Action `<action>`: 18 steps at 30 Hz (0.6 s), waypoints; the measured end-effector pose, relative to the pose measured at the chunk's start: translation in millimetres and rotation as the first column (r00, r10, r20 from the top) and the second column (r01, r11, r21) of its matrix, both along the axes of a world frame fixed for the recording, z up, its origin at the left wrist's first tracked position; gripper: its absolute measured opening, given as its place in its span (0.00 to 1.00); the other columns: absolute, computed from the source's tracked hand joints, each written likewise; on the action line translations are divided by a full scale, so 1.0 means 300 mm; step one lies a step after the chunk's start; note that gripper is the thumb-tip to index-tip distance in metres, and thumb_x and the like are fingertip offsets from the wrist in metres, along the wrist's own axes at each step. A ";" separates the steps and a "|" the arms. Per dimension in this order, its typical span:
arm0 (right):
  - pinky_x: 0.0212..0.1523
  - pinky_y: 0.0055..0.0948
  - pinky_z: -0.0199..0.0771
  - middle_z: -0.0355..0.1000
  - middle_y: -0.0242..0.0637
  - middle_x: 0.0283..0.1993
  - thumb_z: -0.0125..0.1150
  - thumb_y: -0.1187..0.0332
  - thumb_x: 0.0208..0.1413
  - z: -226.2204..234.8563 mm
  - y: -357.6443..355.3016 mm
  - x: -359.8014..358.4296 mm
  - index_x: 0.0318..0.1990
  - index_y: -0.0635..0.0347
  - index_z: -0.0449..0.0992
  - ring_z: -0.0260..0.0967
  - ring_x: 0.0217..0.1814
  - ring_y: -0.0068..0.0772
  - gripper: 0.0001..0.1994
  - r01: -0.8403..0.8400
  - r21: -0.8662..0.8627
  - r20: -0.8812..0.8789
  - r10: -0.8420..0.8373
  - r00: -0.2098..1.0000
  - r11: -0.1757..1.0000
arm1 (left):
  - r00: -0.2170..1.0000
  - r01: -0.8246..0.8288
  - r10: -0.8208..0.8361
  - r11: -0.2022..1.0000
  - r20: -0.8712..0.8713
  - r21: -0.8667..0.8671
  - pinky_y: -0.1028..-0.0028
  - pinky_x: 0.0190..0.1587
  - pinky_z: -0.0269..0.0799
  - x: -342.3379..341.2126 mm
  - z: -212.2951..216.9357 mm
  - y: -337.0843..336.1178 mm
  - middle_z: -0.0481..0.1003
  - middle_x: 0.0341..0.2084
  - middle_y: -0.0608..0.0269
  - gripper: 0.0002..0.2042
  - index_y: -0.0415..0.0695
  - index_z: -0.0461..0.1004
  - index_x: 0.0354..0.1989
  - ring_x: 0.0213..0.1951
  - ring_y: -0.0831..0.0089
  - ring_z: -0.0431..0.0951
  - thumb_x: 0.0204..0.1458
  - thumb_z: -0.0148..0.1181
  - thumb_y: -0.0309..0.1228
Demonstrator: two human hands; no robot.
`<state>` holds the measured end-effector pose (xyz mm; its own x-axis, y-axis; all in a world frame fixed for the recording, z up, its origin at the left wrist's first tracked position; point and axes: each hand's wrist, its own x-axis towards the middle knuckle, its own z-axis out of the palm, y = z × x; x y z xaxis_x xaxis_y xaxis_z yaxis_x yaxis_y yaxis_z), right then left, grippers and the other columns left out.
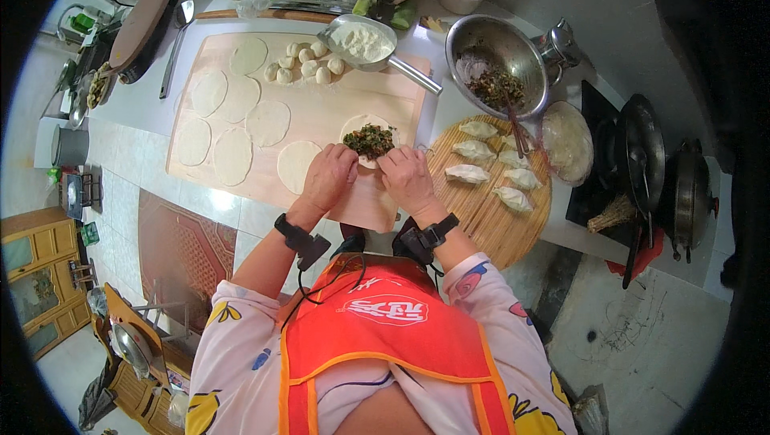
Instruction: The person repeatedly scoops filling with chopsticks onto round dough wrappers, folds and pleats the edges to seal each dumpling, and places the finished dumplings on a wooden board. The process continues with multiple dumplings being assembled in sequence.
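A round dumpling wrapper (359, 122) lies on the wooden board (321, 99), with a heap of chopped green and brown filling (370, 141) on it. My left hand (330, 176) has its fingers curled together at the wrapper's near left edge. Opposite, my right hand (407, 180) pinches the near right edge. Both hold the dough rim, though the fingertips are partly hidden. Just left of my left hand lies a bare wrapper (297, 165). Several folded dumplings (475, 150) rest on a round bamboo board (489, 226) to the right.
More flat wrappers (231, 156) cover the board's left side. Small dough balls (310, 68) sit behind, beside a metal scoop (417, 76) of flour. A steel bowl (536, 50) holds filling and chopsticks (517, 130). Far right, a black wok (642, 142) stands near the stove.
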<state>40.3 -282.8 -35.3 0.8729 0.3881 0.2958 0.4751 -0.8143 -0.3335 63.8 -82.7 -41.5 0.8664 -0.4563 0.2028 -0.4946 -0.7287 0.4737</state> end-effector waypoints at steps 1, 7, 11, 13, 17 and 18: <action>0.47 0.37 0.63 0.70 0.33 0.37 0.64 0.71 0.44 -0.006 0.000 0.000 0.34 0.53 0.76 0.68 0.45 0.37 0.08 -0.008 -0.044 -0.004 0.008 1.000 0.999 | 0.999 -0.034 0.033 0.998 -0.022 -0.047 0.64 0.44 0.72 -0.005 0.003 0.001 0.74 0.33 0.57 0.06 0.42 0.74 0.33 0.40 0.56 0.74 0.47 0.62 0.26; 0.44 0.37 0.63 0.71 0.31 0.36 0.64 0.72 0.44 -0.012 0.002 -0.006 0.31 0.53 0.73 0.69 0.44 0.36 0.07 0.015 0.136 0.125 -0.032 0.992 0.991 | 0.998 0.039 -0.035 0.997 0.058 -0.066 0.62 0.45 0.71 -0.027 0.029 0.003 0.73 0.36 0.57 0.09 0.43 0.73 0.36 0.41 0.57 0.73 0.46 0.63 0.27; 0.43 0.37 0.62 0.71 0.31 0.34 0.65 0.72 0.45 0.014 -0.005 -0.009 0.30 0.53 0.73 0.69 0.42 0.36 0.06 -0.001 0.182 0.122 -0.021 0.992 0.983 | 0.992 0.052 -0.050 0.998 0.116 -0.022 0.61 0.47 0.70 -0.026 0.038 -0.008 0.73 0.37 0.57 0.11 0.43 0.72 0.37 0.43 0.56 0.72 0.45 0.64 0.27; 0.43 0.37 0.62 0.71 0.32 0.34 0.65 0.71 0.45 0.031 -0.013 -0.003 0.30 0.53 0.73 0.69 0.41 0.38 0.06 0.011 0.179 0.079 -0.026 0.997 0.984 | 0.984 0.056 -0.045 0.996 0.174 -0.062 0.60 0.48 0.70 -0.018 0.042 -0.010 0.73 0.39 0.56 0.12 0.42 0.71 0.37 0.44 0.56 0.72 0.45 0.64 0.26; 0.43 0.39 0.62 0.71 0.33 0.31 0.64 0.70 0.46 0.065 -0.035 0.048 0.28 0.54 0.74 0.69 0.39 0.38 0.04 0.064 0.187 0.008 -0.067 0.998 0.980 | 0.995 0.016 0.001 0.983 0.098 -0.182 0.61 0.48 0.69 0.029 0.051 -0.023 0.73 0.37 0.57 0.09 0.42 0.71 0.34 0.44 0.55 0.72 0.46 0.63 0.25; 0.43 0.39 0.62 0.71 0.34 0.31 0.64 0.70 0.46 0.071 -0.040 0.069 0.28 0.54 0.74 0.69 0.40 0.38 0.03 0.076 0.180 -0.001 -0.077 0.997 0.981 | 0.997 -0.002 0.013 0.987 0.074 -0.158 0.61 0.48 0.69 0.044 0.053 -0.029 0.73 0.37 0.57 0.08 0.42 0.71 0.34 0.44 0.55 0.72 0.46 0.63 0.25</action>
<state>60.9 -294.7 -13.9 0.8962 0.2599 0.3597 0.4157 -0.7754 -0.4753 76.9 -91.4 -25.7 0.8496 -0.4071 0.3354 -0.5275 -0.6517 0.5450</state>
